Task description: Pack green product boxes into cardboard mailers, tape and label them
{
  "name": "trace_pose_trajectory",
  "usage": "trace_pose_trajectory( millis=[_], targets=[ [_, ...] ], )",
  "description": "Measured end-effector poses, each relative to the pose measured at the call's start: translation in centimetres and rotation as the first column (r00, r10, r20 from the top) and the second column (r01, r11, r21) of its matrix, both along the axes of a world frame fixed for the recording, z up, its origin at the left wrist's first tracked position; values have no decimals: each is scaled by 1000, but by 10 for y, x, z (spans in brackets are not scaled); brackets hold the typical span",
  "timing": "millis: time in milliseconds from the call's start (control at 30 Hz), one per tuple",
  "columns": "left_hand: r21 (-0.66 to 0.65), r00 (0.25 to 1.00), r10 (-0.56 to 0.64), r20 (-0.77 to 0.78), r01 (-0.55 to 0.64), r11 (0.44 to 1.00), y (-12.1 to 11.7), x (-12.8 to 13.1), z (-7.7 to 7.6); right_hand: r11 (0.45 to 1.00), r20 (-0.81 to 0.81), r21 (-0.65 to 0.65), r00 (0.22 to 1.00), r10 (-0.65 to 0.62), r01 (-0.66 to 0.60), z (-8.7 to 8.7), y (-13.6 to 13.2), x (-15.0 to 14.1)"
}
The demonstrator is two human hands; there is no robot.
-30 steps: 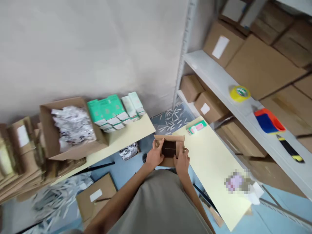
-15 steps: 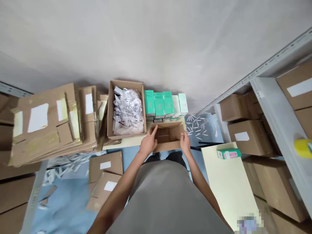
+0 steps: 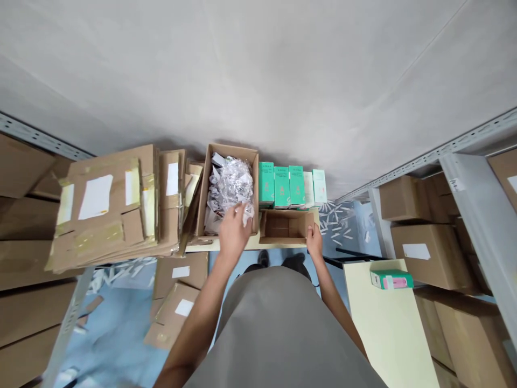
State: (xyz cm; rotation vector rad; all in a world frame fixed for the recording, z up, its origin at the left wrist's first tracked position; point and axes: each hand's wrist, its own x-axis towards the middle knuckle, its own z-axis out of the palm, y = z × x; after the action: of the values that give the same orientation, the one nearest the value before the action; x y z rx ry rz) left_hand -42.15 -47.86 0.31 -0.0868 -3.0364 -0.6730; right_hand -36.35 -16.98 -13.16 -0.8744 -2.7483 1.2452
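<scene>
My left hand (image 3: 234,230) is over the front of an open cardboard box (image 3: 205,186) filled with crumpled clear plastic wrap (image 3: 234,180). Its curled fingers are closed on a bit of the wrap, between thumb and forefinger. To the right, a smaller open carton (image 3: 283,240) sits at the table's front edge, with nothing visible inside. My right hand (image 3: 314,241) grips that carton by its right wall, thumb on the near side. Behind the carton stand several green boxes (image 3: 281,186) and pale boxes (image 3: 319,186) in a row.
Flattened cardboard (image 3: 100,226) leans in a stack at left, and more cardboard (image 3: 181,275) lies below. A pale side table (image 3: 388,323) at right holds one green-and-pink box (image 3: 391,279). Shelves with brown cartons (image 3: 422,256) flank both sides. White strips (image 3: 335,226) litter the floor.
My left hand has let go of the small carton's left side and moved left to the plastic wrap. My right hand keeps its grip on the carton. The view has shifted a little.
</scene>
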Motion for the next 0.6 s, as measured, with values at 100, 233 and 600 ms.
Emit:
trace_pose_trajectory(
  millis=[100,233,600],
  targets=[
    [-126,996,84,-16,-86,988,-25,-37,-2,1000,-36,-2,999,-3,3,2,-1,3],
    [-112,991,105,80,-95,989,-41,-66,-14,998,-73,-55,997,1,-5,6,-2,12],
    [361,909,-273,-316,381,851,-20,-31,43,954,-424,-275,906,-10,-118,109,-37,21]
  ],
)
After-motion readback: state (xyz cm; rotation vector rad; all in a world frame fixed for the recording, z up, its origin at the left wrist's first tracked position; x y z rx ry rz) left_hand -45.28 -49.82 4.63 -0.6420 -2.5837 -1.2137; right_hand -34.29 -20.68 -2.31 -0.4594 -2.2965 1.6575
